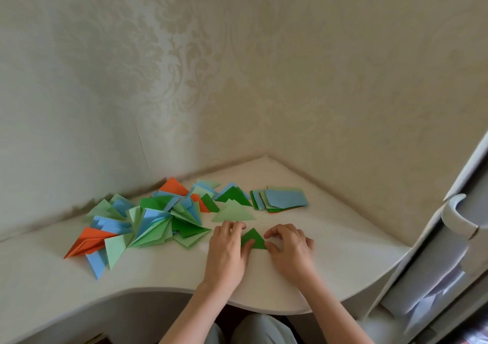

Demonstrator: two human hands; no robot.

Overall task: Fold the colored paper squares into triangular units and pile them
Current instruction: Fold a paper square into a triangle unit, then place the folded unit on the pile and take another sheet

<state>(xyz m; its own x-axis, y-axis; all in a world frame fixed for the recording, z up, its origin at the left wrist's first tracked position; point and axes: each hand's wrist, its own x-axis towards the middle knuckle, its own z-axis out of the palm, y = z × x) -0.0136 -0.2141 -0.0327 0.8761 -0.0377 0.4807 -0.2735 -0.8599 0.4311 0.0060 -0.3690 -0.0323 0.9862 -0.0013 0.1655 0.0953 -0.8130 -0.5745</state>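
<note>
A dark green paper triangle lies flat on the white desk between my hands. My left hand presses its left side, thumb lying on the paper. My right hand touches its right corner with curled fingertips and thumb. A light green folded triangle lies just beyond. A wide pile of folded triangles in green, blue and orange spreads to the left. A stack of unfolded paper squares, blue on top, sits behind on the right.
The desk fits into a corner of two wallpapered walls. Its curved front edge runs just under my forearms. A white cabinet door with a handle stands at the right edge.
</note>
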